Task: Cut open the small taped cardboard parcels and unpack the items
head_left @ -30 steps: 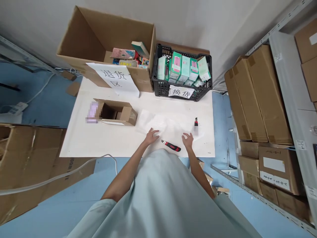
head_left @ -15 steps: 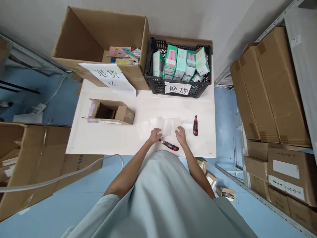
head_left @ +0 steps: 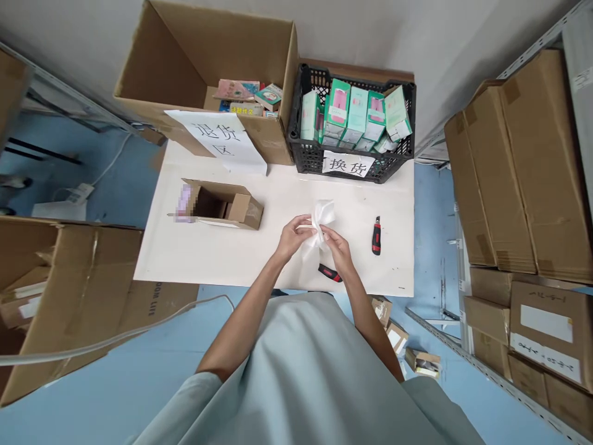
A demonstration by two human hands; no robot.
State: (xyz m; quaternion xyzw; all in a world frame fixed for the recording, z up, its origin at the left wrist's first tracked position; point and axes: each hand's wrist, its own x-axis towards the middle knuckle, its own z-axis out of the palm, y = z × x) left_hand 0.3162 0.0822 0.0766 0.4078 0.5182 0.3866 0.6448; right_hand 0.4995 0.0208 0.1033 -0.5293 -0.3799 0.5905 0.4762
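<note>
My left hand (head_left: 291,233) and my right hand (head_left: 337,244) are raised above the white table (head_left: 204,253) and both pinch a crumpled clear plastic bag (head_left: 320,217) between them. Under my right wrist lies a red and black utility knife (head_left: 330,272), partly hidden. A second red and black utility knife (head_left: 376,235) lies to the right of my hands. To the left of my hands, a small open cardboard box (head_left: 222,205) lies on its side.
At the back stand a large open carton (head_left: 204,74) with books and a paper sign, and a black crate (head_left: 354,123) of green boxes with a label. Stacked cartons (head_left: 504,167) fill shelves on the right; a big carton (head_left: 60,290) sits at left.
The clear plastic lay flat on the table under my hands. Both hands gathered it and lifted it up, bunched between the fingers.
</note>
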